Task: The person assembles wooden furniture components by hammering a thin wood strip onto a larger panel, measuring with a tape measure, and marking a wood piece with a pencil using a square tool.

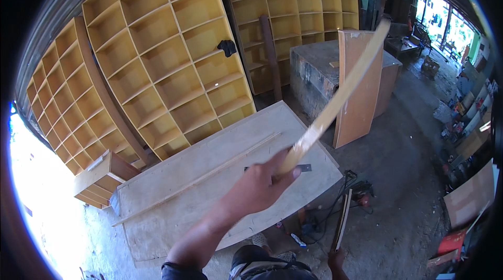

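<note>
My left hand point(260, 188) reaches out over a pale plywood worktable and is closed around one end of a long wooden strip point(343, 91). The strip slants up and away to the right, its far end in the air beyond the table. Low in the view, my right hand point(337, 260) grips the lower end of some thin wooden strips point(343, 220), held upright beside the table; how many I cannot tell. On the tabletop point(173, 217) lies a thin wooden strip point(209, 178). A dark flat metal bar point(305, 168) lies partly hidden behind my left hand.
Tall yellow shelf units point(162, 44) with square compartments lean behind the table. A brown wooden panel point(359, 91) stands against a grey block point(314, 70). A power tool point(362, 196) with a cable sits on the floor at right. A small wooden cabinet point(99, 180) stands left.
</note>
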A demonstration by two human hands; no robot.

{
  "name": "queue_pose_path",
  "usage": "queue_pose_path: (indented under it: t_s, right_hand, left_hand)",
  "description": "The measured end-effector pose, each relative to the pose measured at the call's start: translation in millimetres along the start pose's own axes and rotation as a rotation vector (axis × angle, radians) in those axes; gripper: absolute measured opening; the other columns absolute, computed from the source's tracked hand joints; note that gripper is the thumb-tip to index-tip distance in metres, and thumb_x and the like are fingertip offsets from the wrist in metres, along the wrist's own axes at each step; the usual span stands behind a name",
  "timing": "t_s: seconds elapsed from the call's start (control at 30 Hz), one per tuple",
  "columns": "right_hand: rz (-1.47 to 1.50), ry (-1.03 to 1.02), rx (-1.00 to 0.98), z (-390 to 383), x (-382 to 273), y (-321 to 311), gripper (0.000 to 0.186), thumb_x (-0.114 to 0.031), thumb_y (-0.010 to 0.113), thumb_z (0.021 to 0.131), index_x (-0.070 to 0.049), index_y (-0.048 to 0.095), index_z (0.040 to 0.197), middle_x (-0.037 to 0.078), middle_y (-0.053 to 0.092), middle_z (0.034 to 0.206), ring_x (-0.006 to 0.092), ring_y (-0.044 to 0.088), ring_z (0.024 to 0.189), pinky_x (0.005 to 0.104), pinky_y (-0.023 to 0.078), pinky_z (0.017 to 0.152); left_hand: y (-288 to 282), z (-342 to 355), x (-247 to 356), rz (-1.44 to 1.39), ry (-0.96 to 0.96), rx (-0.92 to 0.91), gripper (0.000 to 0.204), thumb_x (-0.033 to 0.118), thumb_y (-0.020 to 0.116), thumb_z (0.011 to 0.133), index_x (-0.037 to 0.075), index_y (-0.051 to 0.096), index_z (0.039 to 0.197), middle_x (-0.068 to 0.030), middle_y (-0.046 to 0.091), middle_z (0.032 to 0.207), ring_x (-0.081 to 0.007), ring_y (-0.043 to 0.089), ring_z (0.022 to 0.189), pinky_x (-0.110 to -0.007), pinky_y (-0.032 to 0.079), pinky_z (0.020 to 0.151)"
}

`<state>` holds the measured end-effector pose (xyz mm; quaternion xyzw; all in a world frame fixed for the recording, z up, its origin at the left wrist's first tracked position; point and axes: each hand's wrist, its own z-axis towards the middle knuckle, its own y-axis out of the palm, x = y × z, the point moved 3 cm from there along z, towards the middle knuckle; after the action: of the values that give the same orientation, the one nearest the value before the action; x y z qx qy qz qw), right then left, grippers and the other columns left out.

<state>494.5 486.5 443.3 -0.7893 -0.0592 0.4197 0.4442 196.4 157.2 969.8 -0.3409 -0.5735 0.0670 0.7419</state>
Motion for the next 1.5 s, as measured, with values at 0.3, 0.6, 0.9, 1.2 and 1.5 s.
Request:
queue_pose_path:
  t_s: [0.3, 0.6, 0.9, 1.2, 1.5]
  right_hand:
    - [-0.139, 0.119, -0.02, -28.5, -6.7, -8.9, 0.032, -0.026, 0.065, 0.095, -0.002, 0.065, 0.116, 0.026, 0.073, 0.097, 0.0491, 0.07, 0.094, 0.0578, 0.054, 0.079]
    - [-0.074, 0.133, 0.076, -52.7, -63.0, -11.7, 0.026, -0.025, 0.064, 0.096, 0.0, 0.068, 0.104, 0.027, 0.073, 0.092, 0.0495, 0.07, 0.09, 0.0588, 0.053, 0.078]
    - [-0.072, 0.147, 0.111, -58.3, -101.5, -10.1, 0.022, -0.022, 0.064, 0.097, -0.002, 0.067, 0.104, 0.022, 0.074, 0.087, 0.0453, 0.072, 0.087, 0.0566, 0.055, 0.077]
    - [-0.161, 0.019, 0.194, -55.6, -72.4, -21.6, 0.023, -0.023, 0.063, 0.098, 0.0, 0.067, 0.102, 0.017, 0.076, 0.081, 0.0351, 0.076, 0.079, 0.0491, 0.057, 0.072]
    - [0.013, 0.074, 0.076, -25.8, -91.8, -27.9, 0.025, -0.024, 0.062, 0.099, 0.0, 0.067, 0.104, 0.018, 0.076, 0.081, 0.0363, 0.076, 0.08, 0.0499, 0.056, 0.072]
  left_hand:
    - [113.7, -61.1, -264.6, 0.565, -0.17, -0.345, 0.065, 0.039, 0.063, 0.103, 0.015, 0.042, 0.16, -0.0231, 0.072, 0.115, -0.0402, 0.07, 0.107, -0.054, 0.056, 0.091]
    - [131.6, -85.2, -315.4, 0.741, 0.083, 0.04, 0.054, 0.032, 0.068, 0.097, 0.015, 0.057, 0.147, -0.0175, 0.063, 0.13, -0.0366, 0.057, 0.127, -0.05, 0.051, 0.101]
    - [256.2, -153.9, -357.0, -0.594, -0.304, -1.19, 0.028, 0.027, 0.054, 0.105, 0.007, 0.071, 0.115, -0.0053, 0.067, 0.104, -0.0152, 0.062, 0.098, -0.031, 0.048, 0.094]
    - [310.9, -159.4, -391.7, -0.251, 0.109, -1.362, 0.022, 0.022, 0.057, 0.102, 0.008, 0.071, 0.11, -0.0032, 0.064, 0.097, -0.0138, 0.059, 0.094, -0.029, 0.046, 0.087]
    - [335.9, -162.6, -406.1, -0.091, 0.165, -1.299, 0.024, 0.021, 0.057, 0.101, 0.012, 0.072, 0.118, -0.0022, 0.063, 0.099, -0.0124, 0.058, 0.093, -0.027, 0.046, 0.084]
